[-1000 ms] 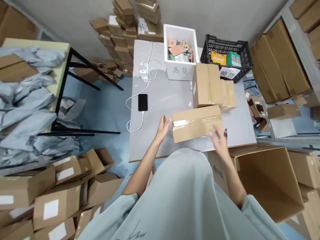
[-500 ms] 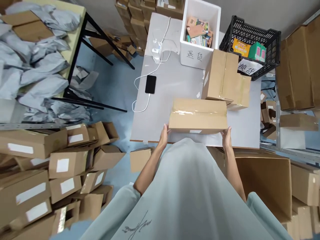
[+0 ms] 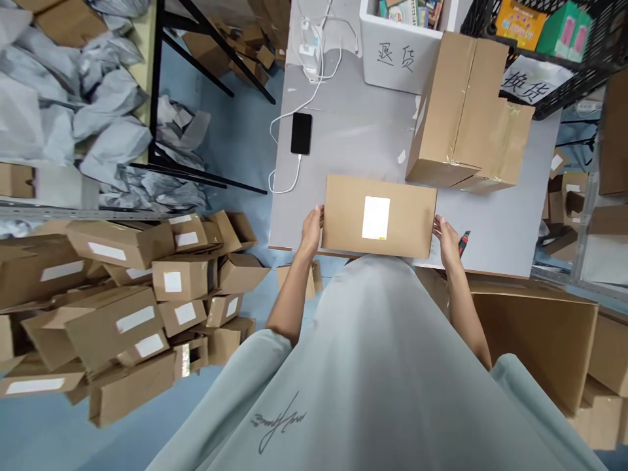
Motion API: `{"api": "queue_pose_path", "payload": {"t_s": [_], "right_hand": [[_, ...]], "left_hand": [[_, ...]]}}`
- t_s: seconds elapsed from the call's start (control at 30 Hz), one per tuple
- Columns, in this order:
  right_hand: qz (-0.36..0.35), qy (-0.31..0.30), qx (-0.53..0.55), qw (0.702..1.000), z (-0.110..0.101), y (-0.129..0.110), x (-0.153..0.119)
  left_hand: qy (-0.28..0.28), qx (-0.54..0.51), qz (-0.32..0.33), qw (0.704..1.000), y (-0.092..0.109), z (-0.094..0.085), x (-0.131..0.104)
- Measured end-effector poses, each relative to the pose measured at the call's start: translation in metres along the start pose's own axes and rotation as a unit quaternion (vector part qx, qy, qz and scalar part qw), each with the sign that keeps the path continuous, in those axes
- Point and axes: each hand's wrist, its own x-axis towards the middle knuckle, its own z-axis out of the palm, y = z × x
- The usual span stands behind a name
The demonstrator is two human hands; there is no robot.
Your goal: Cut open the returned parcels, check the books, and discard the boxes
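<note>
A brown cardboard box (image 3: 346, 212) is held between my two hands at the front edge of the table. A white label (image 3: 375, 218) on its broad face points up at me. My left hand (image 3: 312, 232) presses on the left end, and my right hand (image 3: 445, 241) grips the right end; fingertips curl partly out of sight behind the box. Beside my right hand, a red and black utility knife (image 3: 464, 243) lies on the table. Two more closed boxes (image 3: 458, 111) stand behind, to the right.
A phone (image 3: 301, 133) on a white cable lies on the grey table (image 3: 353, 131). A white bin (image 3: 402, 62) and a black crate (image 3: 589, 75) stand at the back. Cardboard boxes (image 3: 118, 320) are heaped at left; a large open carton (image 3: 534, 347) sits at right.
The box has been tipped so its labelled face, earlier turned towards my body, now shows upward in place of the taped side. The knife has come into view. My view has shifted.
</note>
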Motion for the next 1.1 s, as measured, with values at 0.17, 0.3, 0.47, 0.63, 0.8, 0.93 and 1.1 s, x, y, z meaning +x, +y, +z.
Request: {"api": "queue_pose_path", "payload": {"t_s": [0.17, 0.3, 0.47, 0.63, 0.8, 0.93, 1.1], "right_hand": [[0.082, 0.051, 0.01, 0.995, -0.03, 0.04, -0.015], [0.161, 0.013, 0.015, 0.987, -0.03, 0.067, -0.038], [0.161, -0.01, 0.022, 0.987, -0.009, 0.07, -0.055], [0.075, 0.024, -0.015, 0.997, -0.005, 0.031, -0.069], [-0.068, 0.05, -0.109, 0.99, -0.007, -0.026, -0.081], [-0.081, 0.084, -0.137, 0.984, -0.005, -0.046, -0.067], [-0.076, 0.081, -0.128, 0.986, -0.005, -0.047, -0.054]], "left_hand": [[0.051, -0.002, -0.085, 0.995, -0.035, -0.025, -0.01], [0.041, 0.017, -0.13, 0.99, -0.058, -0.032, -0.037], [0.046, 0.027, -0.103, 0.993, -0.066, -0.024, -0.056], [0.072, 0.004, -0.014, 0.997, -0.043, -0.027, -0.059], [0.038, 0.051, 0.158, 0.985, 0.005, -0.026, -0.06], [0.034, 0.087, 0.198, 0.976, 0.023, -0.013, -0.047], [0.029, 0.075, 0.183, 0.98, 0.02, -0.003, -0.038]]}}
